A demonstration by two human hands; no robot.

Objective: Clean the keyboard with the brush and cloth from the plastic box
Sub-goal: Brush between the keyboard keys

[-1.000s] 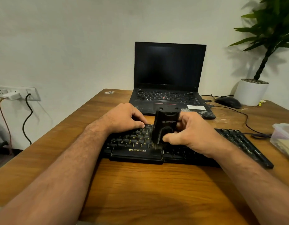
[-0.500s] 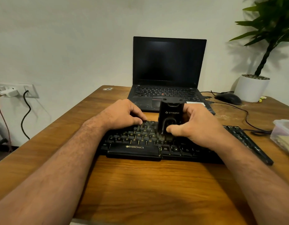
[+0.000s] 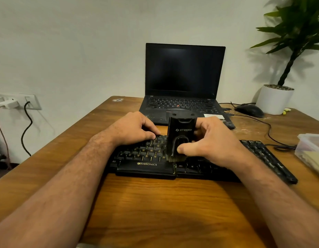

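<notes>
plain white wall (image 3: 74, 42), wooden desk (image 3: 155, 203), wall sockets (image 3: 17, 102)

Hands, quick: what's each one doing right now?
Left hand: curled, holding nothing, resting on the keyboard.
Right hand: closed around the brush.

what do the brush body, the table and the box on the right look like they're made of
Brush: seemingly hard black plastic, matte with a slight sheen and a printed logo; its bristles look like dark fibre. Table: wood or wood veneer, with visible grain and a glossy varnish. Plastic box: translucent, frosted-looking plastic, since its contents show through.
</notes>
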